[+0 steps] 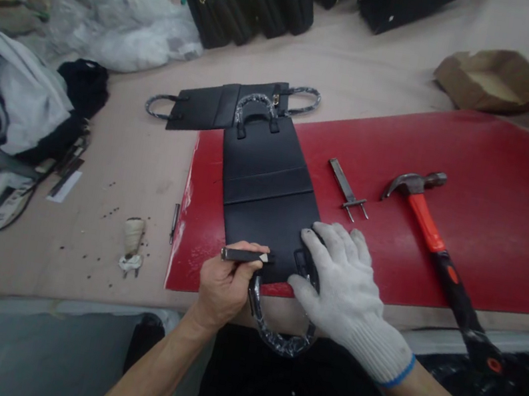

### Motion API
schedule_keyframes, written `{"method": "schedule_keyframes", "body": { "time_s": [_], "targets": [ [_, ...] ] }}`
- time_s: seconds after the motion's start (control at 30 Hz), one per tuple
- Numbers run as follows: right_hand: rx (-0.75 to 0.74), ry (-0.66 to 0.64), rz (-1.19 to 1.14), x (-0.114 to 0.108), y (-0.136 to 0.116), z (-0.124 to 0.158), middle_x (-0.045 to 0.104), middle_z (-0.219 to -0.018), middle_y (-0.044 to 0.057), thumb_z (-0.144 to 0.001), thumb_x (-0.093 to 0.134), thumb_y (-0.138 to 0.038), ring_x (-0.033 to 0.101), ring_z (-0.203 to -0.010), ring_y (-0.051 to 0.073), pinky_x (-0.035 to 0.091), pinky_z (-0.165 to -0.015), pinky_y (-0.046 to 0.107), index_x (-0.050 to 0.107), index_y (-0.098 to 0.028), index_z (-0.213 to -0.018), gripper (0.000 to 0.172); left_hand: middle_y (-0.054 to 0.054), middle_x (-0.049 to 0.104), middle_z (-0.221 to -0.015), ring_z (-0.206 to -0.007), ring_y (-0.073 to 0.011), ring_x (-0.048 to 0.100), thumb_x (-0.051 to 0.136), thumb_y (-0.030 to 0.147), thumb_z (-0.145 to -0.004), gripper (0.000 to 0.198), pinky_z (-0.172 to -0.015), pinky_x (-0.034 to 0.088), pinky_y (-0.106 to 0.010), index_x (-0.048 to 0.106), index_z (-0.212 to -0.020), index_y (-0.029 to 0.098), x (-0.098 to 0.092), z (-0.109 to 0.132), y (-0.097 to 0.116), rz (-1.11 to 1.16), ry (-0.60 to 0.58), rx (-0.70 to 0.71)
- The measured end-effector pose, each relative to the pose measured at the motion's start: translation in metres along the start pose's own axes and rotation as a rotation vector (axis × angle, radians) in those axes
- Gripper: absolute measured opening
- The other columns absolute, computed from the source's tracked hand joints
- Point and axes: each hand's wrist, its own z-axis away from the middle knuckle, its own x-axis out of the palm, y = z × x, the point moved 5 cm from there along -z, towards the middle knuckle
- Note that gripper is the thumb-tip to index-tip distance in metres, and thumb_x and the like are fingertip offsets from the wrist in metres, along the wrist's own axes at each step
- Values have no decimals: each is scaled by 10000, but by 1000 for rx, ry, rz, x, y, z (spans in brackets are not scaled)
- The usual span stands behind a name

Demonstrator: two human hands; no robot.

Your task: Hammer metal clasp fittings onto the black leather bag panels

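A black leather bag panel (264, 225) lies on the red mat, with a plastic-wrapped handle (287, 347) hanging past the table's near edge and another plastic-wrapped handle (255, 100) at its far end. My bare left hand (219, 288) pinches a dark metal punch (239, 256) above the panel's near left corner. Whether the punch tip touches the leather I cannot tell. White-gloved, my right hand (342, 278) rests with fingers spread over the panel's near right corner, its thumb close to the near handle's base. A two-pronged metal punch (347, 188) lies right of the panel.
On the red mat (504, 218) lies a claw hammer (426, 228), its handle reaching past the near edge. A second black bag piece (203, 107) sits behind. Left is a thread-wrapped tool (133, 240). Black bags (246, 6) and a cardboard tray (497, 78) stand farther back.
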Motion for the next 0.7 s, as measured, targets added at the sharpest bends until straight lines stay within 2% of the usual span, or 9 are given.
{"method": "schedule_keyframes", "body": {
  "time_s": [0.2, 0.7],
  "targets": [
    [-10, 12, -10, -1, 1, -1, 526, -1479, 183, -836, 675, -389, 418, -1397, 420, 230, -1227, 642, 586, -115, -1412, 644, -50, 800, -998, -934, -169, 773, 652, 167, -962, 95, -885, 640, -281, 720, -1028, 166, 9, -5, 13, -12, -49, 112],
    [-2, 28, -32, -1, 1, 0, 523, -1492, 183, -825, 692, -384, 415, -1406, 425, 231, -1226, 645, 589, -123, -1412, 650, -55, 792, -988, -926, -178, 773, 596, 159, -978, 97, -869, 639, -282, 678, -1027, 177, 16, -4, 18, -153, -46, 191]
  ]
}}
